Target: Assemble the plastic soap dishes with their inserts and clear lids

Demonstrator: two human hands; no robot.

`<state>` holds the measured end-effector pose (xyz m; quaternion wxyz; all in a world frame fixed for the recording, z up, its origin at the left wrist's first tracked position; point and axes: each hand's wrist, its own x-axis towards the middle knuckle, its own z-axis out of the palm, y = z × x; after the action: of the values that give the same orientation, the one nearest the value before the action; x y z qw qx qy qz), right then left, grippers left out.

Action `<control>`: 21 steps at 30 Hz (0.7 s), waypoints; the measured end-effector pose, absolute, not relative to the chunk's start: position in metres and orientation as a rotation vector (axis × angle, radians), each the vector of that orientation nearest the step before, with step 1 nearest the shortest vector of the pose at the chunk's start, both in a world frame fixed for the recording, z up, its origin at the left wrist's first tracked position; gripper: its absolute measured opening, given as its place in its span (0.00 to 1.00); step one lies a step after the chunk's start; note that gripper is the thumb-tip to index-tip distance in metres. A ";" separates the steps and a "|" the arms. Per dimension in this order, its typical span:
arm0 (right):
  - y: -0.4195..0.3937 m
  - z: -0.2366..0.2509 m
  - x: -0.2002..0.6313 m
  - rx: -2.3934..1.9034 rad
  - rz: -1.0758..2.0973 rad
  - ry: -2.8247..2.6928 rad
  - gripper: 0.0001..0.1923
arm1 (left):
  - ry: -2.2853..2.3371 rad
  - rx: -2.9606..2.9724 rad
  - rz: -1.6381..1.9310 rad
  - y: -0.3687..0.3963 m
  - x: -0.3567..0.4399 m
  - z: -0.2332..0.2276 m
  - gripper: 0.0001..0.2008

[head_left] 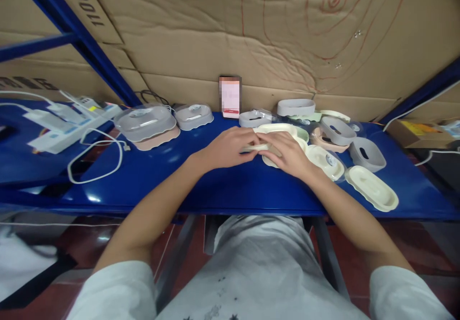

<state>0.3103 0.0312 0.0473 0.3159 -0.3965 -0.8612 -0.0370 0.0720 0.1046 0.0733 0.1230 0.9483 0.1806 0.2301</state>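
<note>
Cream plastic tray [276, 129] sits mid-bench on the blue table [215, 186], just in front of the phone [230, 97] propped against cardboard. Left hand [230, 148] and right hand [285, 153] meet over the tray's near edge, fingers curled and pinching it from both sides. Right of the tray: scattered grey and cream trays. Left of it: clear-lidded container [145, 122], white cable [95, 159].

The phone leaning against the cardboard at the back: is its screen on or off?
On: the phone stands upright, its screen lit white and pink.
</note>
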 end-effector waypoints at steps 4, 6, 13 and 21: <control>0.050 0.061 0.335 -1.081 -0.267 -2.281 0.21 | 0.620 2.900 0.847 0.107 0.080 0.063 0.16; 0.068 0.070 0.352 -1.164 -0.343 -2.245 0.19 | 0.745 2.889 0.939 0.116 0.075 0.066 0.18; 0.127 0.083 0.391 -1.432 -0.412 -2.145 0.19 | 1.578 2.563 1.306 0.169 -0.004 0.092 0.26; 0.084 0.067 0.355 -1.392 -0.467 -2.184 0.21 | 1.482 2.496 0.960 0.222 -0.116 0.067 0.49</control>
<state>0.3546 0.0837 0.0665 0.2524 -0.5118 -0.8030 -0.1719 -0.1160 0.2222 0.0669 0.0420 0.8157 0.4842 0.3137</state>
